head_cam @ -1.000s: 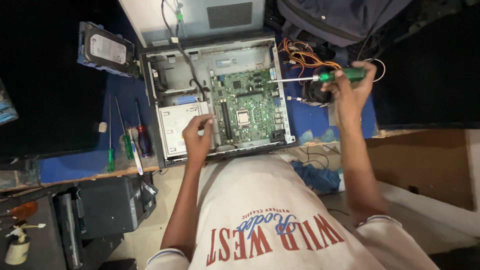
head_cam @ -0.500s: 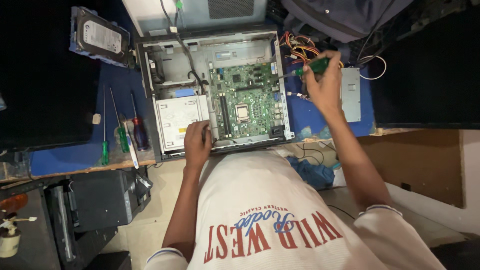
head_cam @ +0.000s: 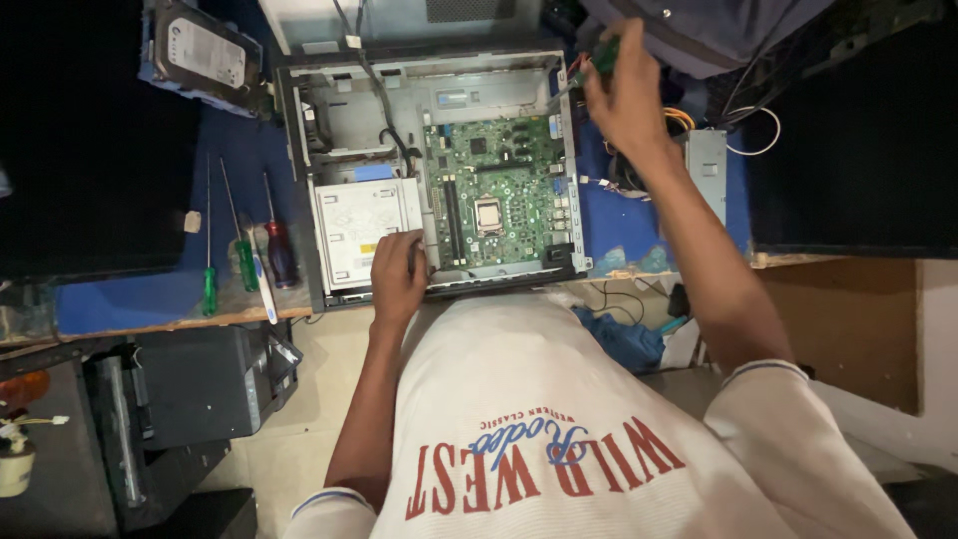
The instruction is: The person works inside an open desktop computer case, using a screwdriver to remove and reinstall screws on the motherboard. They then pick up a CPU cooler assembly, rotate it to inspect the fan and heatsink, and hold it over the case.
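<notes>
An open desktop computer case (head_cam: 299, 180) lies flat on a blue mat, showing a green motherboard (head_cam: 499, 190) and a silver drive cage (head_cam: 359, 225). My left hand (head_cam: 399, 274) rests on the near corner of the drive cage, fingers curled over its edge. My right hand (head_cam: 624, 100) is raised over the case's far right corner and grips a green-handled screwdriver (head_cam: 605, 55) whose shaft points left towards the case wall.
A hard drive (head_cam: 205, 50) lies at the far left. Three screwdrivers (head_cam: 246, 265) lie left of the case. A grey power supply (head_cam: 707, 170) and loose wires (head_cam: 619, 185) sit to the right. A black box (head_cam: 190, 384) stands below the desk edge.
My right hand has carried the green screwdriver from the right of the case up to its far right corner. My left hand has stayed on the drive cage.
</notes>
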